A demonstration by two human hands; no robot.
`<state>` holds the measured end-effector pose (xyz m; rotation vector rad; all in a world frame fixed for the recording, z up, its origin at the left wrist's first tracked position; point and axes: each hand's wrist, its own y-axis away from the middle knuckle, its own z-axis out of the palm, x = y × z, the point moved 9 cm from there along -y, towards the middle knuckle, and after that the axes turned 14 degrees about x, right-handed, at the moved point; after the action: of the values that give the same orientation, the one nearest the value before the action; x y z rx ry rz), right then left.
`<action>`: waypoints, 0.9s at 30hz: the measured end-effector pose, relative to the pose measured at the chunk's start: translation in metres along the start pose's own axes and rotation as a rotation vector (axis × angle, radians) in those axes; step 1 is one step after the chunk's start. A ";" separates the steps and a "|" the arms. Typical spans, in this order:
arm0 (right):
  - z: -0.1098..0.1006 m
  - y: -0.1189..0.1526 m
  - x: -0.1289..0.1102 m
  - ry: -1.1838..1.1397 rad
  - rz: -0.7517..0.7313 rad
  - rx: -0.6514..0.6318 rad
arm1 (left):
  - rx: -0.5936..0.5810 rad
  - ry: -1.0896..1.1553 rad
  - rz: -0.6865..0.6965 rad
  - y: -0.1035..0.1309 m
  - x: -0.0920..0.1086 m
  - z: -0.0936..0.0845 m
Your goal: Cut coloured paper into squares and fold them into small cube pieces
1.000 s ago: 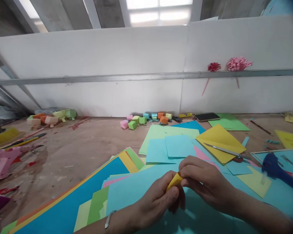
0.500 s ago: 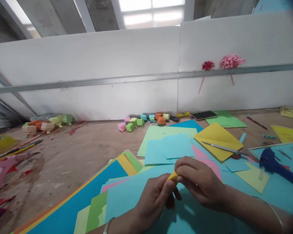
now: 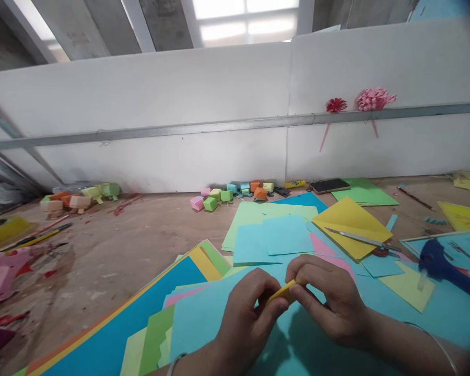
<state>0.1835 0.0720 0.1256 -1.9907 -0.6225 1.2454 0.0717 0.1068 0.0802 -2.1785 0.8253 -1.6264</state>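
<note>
A small folded piece of yellow paper (image 3: 282, 290) is pinched between both hands, above the light blue sheets (image 3: 203, 313). My left hand (image 3: 253, 313) grips its left end, thumb in front and fingers curled behind. At the right end, the thumb and fingertips of my right hand (image 3: 327, 297) close on it. Part of the paper is hidden by the fingers. Beyond the hands lie light blue squares (image 3: 288, 235) and a larger yellow sheet (image 3: 347, 222) with scissors (image 3: 360, 237) on it.
Small paper cubes (image 3: 210, 203) stand along the white wall near a black phone (image 3: 329, 186). A blue glue gun (image 3: 446, 266) rests at right and a pink one (image 3: 8, 271) at left. Stacked coloured sheets (image 3: 129, 324) spread at front left.
The fingers have shifted around the yellow paper, which now shows as a longer, flatter strip. The right hand's fingers are more arched, and the left fingers have curled up behind the paper.
</note>
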 end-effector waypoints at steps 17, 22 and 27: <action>-0.002 0.002 0.004 0.003 -0.008 0.076 | 0.086 0.063 0.077 -0.007 0.011 -0.014; -0.004 0.009 0.022 -0.041 0.162 0.106 | 0.110 0.027 0.112 -0.008 0.014 -0.016; -0.005 0.009 0.012 -0.035 0.110 0.069 | 0.097 0.002 0.122 -0.008 0.013 -0.015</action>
<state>0.1935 0.0735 0.1131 -1.9718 -0.4855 1.3523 0.0625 0.1068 0.0989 -2.0202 0.8438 -1.5765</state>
